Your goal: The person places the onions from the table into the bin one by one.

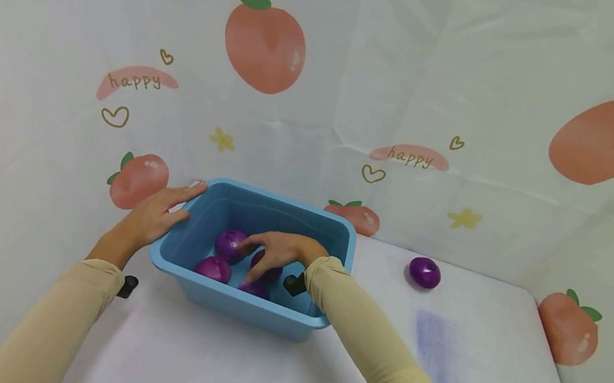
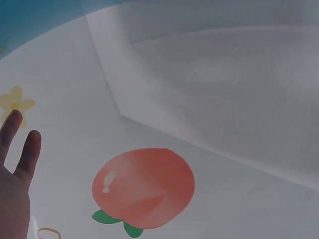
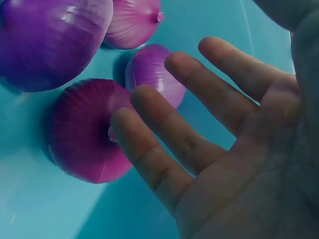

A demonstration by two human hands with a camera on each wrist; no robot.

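A light blue plastic tub stands against the back wall with several purple onions in it, among them a front-left onion and one behind it. At the tub's left end my left hand rests on the rim, fingers extended. My right hand reaches down inside the tub, over the onions. In the right wrist view its fingers are spread and loosely straight, their tips right at a dark purple onion, and the palm holds nothing. Only part of the left hand shows in the left wrist view.
Another purple onion lies on the white table surface to the right of the tub. White cloth printed with fruit, hearts and flowers hangs behind and at the sides. A bluish stain marks the right part of the table.
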